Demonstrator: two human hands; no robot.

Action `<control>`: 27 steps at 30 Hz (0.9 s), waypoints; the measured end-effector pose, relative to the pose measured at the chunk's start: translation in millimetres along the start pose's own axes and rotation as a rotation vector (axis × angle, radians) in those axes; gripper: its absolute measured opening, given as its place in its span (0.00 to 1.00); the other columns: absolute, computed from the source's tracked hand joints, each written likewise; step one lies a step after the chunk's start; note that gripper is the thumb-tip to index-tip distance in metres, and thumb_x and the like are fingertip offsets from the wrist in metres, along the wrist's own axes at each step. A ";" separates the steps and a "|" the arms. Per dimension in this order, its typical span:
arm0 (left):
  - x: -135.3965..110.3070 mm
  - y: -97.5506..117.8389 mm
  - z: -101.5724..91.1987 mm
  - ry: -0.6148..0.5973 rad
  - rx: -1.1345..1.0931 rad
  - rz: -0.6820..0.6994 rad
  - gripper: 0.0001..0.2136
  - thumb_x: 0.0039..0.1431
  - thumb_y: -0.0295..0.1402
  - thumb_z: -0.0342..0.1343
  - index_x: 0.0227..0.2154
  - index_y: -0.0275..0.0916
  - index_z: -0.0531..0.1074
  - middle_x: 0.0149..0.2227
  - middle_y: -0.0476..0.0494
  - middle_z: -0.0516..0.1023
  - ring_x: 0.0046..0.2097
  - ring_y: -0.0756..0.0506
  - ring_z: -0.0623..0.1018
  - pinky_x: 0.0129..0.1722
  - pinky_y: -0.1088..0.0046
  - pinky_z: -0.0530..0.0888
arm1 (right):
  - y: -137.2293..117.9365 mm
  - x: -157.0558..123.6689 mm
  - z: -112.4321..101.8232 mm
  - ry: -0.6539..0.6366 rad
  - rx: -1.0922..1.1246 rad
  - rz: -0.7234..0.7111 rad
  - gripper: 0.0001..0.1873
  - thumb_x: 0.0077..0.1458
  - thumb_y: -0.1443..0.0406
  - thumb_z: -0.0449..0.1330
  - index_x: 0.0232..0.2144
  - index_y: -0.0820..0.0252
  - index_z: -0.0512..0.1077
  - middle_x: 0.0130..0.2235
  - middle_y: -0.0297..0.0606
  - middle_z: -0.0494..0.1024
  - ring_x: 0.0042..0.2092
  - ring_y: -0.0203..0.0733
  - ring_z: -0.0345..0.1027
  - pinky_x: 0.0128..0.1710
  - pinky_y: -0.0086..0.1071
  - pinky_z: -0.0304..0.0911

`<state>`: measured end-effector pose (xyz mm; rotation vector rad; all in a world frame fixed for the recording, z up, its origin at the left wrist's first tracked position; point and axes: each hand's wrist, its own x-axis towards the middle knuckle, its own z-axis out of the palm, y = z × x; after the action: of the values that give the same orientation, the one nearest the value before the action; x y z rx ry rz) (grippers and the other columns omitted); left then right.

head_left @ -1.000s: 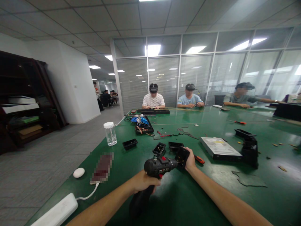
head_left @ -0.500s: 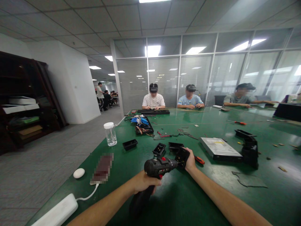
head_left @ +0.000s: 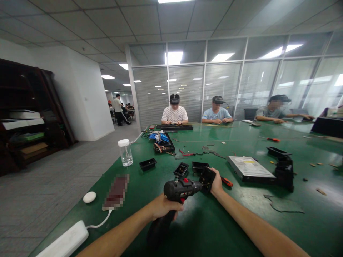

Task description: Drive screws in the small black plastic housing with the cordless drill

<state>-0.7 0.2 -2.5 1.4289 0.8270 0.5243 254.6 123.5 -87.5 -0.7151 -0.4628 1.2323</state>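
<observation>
My left hand [head_left: 166, 207] is wrapped round the grip of a black cordless drill [head_left: 178, 190] with red details. The drill points right, its tip at the open side of a small black plastic box [head_left: 207, 178]. That box is tilted up in my right hand [head_left: 216, 181], its fingers closed on the right edge; brassy bits show inside. Whether the bit touches a screw is too small to tell. Beyond my hands lie similar black boxes: one [head_left: 181, 170] with metal parts inside, one [head_left: 199, 166] partly behind the held box, and another [head_left: 148, 164] farther left.
An orange-handled tool [head_left: 227, 182] lies beside my right hand. Right of it are a silver disc drive [head_left: 250, 168] and a black pouch-like item [head_left: 284, 173]. A lidded clear jar [head_left: 125, 153], a phone [head_left: 116, 192] and a white power strip [head_left: 65, 240] line the left edge. Co-workers sit opposite.
My hands, the drill and the held box stay practically still. In the background, a standing person has moved slightly to the right.
</observation>
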 end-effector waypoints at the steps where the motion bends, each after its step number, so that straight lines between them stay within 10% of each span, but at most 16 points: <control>1: -0.3 0.7 0.3 0.002 -0.003 -0.002 0.07 0.42 0.30 0.54 0.26 0.34 0.68 0.16 0.52 0.66 0.19 0.52 0.66 0.21 0.75 0.63 | 0.0 0.2 -0.2 0.001 0.003 0.004 0.12 0.41 0.57 0.54 0.26 0.57 0.71 0.23 0.31 0.73 0.25 0.40 0.67 0.24 0.33 0.61; 27: 0.1 4.6 3.0 -0.022 0.027 0.036 0.07 0.37 0.24 0.48 0.24 0.34 0.67 0.17 0.52 0.65 0.19 0.52 0.66 0.20 0.76 0.63 | -4.5 -8.3 7.3 0.027 -0.016 -0.025 0.12 0.41 0.57 0.54 0.25 0.56 0.71 0.22 0.30 0.73 0.25 0.40 0.66 0.26 0.33 0.60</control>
<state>2.3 -1.2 1.8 1.4743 0.7950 0.5259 250.4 116.6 -78.8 -0.7362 -0.4590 1.1951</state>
